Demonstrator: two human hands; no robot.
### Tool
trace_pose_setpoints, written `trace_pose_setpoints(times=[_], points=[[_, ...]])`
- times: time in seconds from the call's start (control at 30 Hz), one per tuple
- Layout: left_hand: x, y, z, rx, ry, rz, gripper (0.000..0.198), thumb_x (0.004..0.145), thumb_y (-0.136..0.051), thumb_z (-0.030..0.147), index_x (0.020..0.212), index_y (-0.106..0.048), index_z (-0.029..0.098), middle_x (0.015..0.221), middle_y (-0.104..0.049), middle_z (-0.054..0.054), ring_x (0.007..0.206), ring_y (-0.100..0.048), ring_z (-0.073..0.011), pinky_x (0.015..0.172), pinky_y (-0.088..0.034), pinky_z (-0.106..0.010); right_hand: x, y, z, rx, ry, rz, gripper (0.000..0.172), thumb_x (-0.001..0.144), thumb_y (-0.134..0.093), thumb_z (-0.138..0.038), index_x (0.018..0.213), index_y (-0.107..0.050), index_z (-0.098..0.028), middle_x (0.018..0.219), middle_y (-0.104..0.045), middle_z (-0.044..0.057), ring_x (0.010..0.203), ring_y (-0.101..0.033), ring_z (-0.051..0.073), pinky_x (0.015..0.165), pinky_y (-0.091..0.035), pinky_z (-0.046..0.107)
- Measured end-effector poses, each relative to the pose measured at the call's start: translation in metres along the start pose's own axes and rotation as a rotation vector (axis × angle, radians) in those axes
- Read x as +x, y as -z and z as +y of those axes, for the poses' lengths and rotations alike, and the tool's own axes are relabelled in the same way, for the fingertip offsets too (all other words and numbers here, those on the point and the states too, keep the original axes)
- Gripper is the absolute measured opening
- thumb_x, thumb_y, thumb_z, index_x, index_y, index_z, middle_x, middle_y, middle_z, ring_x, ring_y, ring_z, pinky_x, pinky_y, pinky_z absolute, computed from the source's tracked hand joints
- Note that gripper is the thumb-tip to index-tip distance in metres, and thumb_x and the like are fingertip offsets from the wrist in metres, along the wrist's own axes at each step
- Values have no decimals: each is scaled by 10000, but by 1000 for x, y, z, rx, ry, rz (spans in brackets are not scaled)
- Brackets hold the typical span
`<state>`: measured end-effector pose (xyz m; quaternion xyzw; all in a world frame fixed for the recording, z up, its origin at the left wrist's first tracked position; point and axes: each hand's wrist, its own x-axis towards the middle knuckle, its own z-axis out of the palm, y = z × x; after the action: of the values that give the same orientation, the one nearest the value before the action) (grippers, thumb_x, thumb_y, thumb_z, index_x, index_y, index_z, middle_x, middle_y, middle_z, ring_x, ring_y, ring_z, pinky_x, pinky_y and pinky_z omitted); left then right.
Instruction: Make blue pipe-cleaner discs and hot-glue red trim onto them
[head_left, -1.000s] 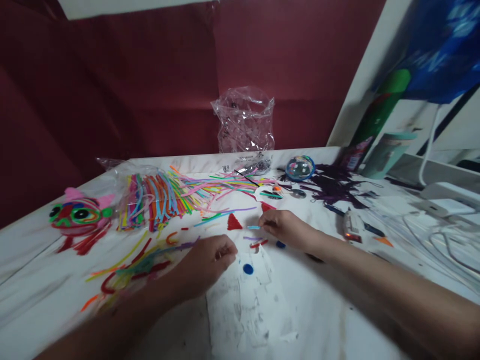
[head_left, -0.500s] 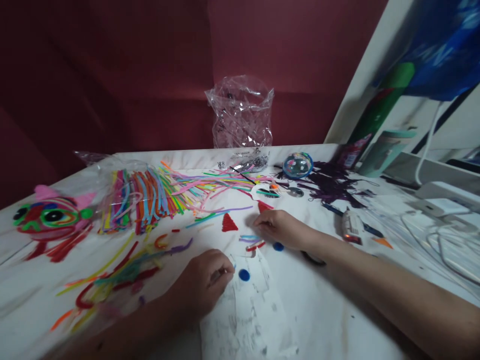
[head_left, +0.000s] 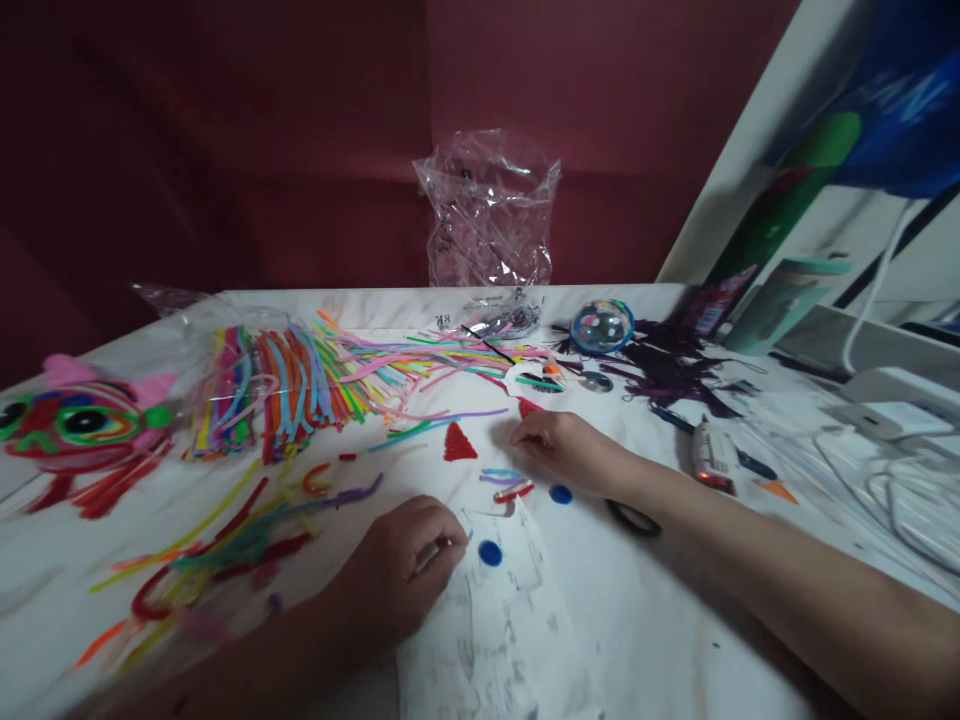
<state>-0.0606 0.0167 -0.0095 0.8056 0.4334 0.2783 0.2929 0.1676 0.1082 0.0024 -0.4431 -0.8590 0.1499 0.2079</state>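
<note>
My left hand (head_left: 420,555) is closed in a pinch over the left edge of a marked white paper sheet (head_left: 517,630). A tiny pale-blue bit shows at its fingertips, too small to name. A round blue disc (head_left: 490,553) lies just right of those fingers. My right hand (head_left: 566,448) has its fingers curled together low over the table, and I cannot make out anything in them. Just beyond it lies a partly covered red piece (head_left: 529,407). A red fuzzy triangle (head_left: 459,442) lies to its left, and a second blue disc (head_left: 560,495) below it.
Pipe cleaners (head_left: 296,385) spread from a clear bag at the back left. A pink-eared fuzzy figure (head_left: 82,425) stands far left. Loose pipe-cleaner scraps (head_left: 225,550) lie beside my left forearm. On the right are dark purple strands (head_left: 671,365), a glue gun (head_left: 711,455) and white cables (head_left: 892,480).
The view has shifted slightly, with the fuzzy figure now closer to the left edge. Both hands keep nearly the same pose and place over the table.
</note>
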Motion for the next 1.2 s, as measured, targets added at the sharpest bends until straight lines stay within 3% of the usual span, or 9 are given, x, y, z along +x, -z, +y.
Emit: trace_pose_setpoints(times=[0.2, 0.5, 0.7, 0.87, 1.07, 1.2], points=[[-1, -2, -2, 4, -12, 8, 119, 790, -479, 166, 731, -581, 179, 741, -606, -43, 704, -569, -153, 653, -421, -236, 2, 1, 1, -33, -11, 2, 211, 758, -496, -69, 768, -691, -149, 783, -718, 84, 689, -643, 192, 642, -472, 272], [0, 3, -2, 59, 34, 149, 114, 796, -491, 179, 707, -563, 181, 714, -611, -22, 681, -573, -143, 641, -412, -224, 1, -4, -11, -34, 34, -58, 217, 754, -491, -65, 711, -677, -169, 713, -691, 40, 613, -604, 146, 561, -434, 222], [1, 0, -4, 92, 18, 132, 127, 803, -475, 181, 706, -557, 171, 704, -602, -19, 668, -569, -134, 635, -415, -221, -8, 8, -11, -41, 93, -112, 237, 727, -485, -10, 722, -667, -161, 711, -676, 37, 621, -593, 139, 577, -438, 216], [0, -3, -5, 105, -20, 127, 138, 808, -470, 184, 702, -557, 166, 699, -595, -19, 660, -564, -129, 625, -415, -219, -19, 0, -7, -52, 193, -180, 192, 726, -549, -22, 746, -683, -158, 763, -655, 49, 687, -595, 138, 620, -448, 202], [1, -5, -7, 95, -9, 149, 137, 793, -459, 164, 704, -563, 165, 698, -587, -14, 654, -553, -126, 620, -411, -226, -20, -14, -9, -128, 241, -128, 189, 743, -525, -20, 694, -662, -139, 721, -604, 76, 679, -557, 167, 621, -438, 247], [1, -6, -7, 85, -26, 151, 135, 791, -460, 164, 694, -555, 167, 691, -583, -10, 656, -546, -124, 620, -410, -224, -19, -17, -8, -168, 228, -72, 129, 734, -564, -48, 799, -644, -124, 782, -606, 95, 744, -560, 194, 651, -446, 270]])
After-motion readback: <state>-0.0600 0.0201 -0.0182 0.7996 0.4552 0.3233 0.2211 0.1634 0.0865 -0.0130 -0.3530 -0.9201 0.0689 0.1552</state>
